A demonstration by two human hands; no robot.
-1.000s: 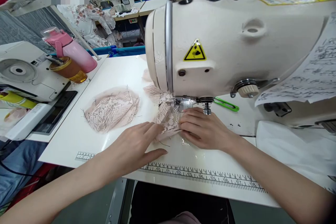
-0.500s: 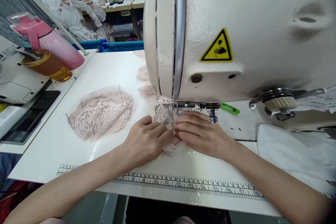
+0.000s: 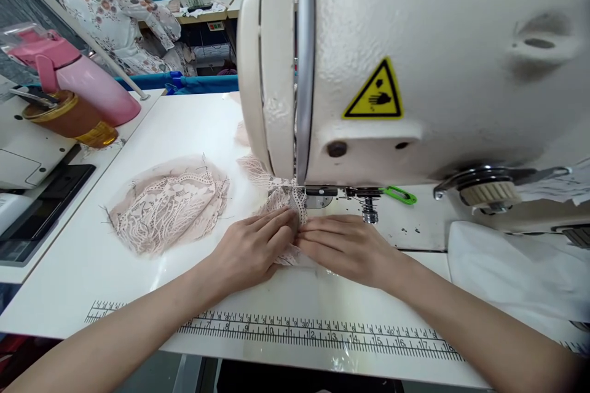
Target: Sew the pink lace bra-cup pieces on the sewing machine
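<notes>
Brown cup [image 3: 76,120] holding tools [image 3: 34,97], pink bottle [image 3: 92,86] beside it, left hand [image 3: 255,245] and right hand [image 3: 343,245] half-curled, touching pink lace [image 3: 277,198], grip unclear, ruler [image 3: 299,333] along near edge of bench [image 3: 313,295].

1 pink btl [image 3: 94,83] nr brown cup [image 3: 69,120].

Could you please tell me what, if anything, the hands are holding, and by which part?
The left hand and right hand touch the near part of the lace fabric at the sewing machine; whether they grip or press it is unclear.
</notes>
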